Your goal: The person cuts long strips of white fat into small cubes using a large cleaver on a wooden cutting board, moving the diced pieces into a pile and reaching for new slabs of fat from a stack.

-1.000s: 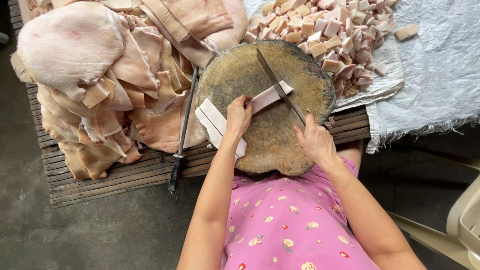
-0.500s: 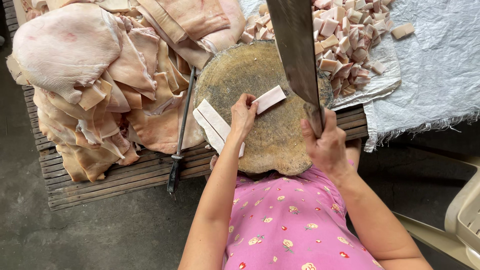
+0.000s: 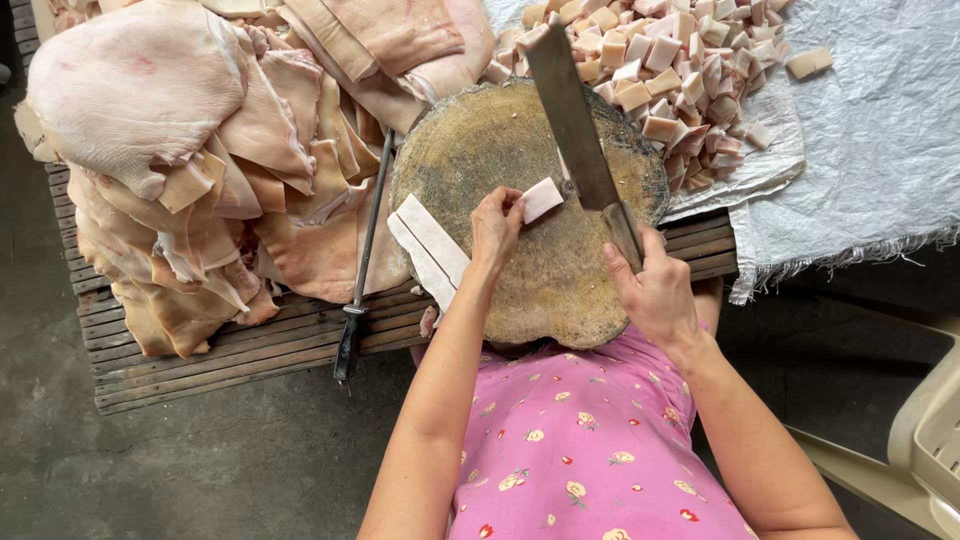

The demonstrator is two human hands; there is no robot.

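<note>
While our right hand grips the cleaver and our left hand pinches a pork-fat strip on the round chopping block, we see many cut cubes piled and a big heap of uncut pork skin slabs left.

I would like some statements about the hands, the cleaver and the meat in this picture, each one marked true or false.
1. The right hand grips the handle of the cleaver. True.
2. The left hand lies flat on the bare floor. False: it holds a pale meat strip on the round chopping block.
3. The pile of cut cubes lies beyond the block, on a white sheet. True.
4. The big slabs of skin are stacked to the right of the block. False: they lie to its left, on a slatted wooden pallet.
5. A sharpening rod lies between the slabs and the block. True.
</note>
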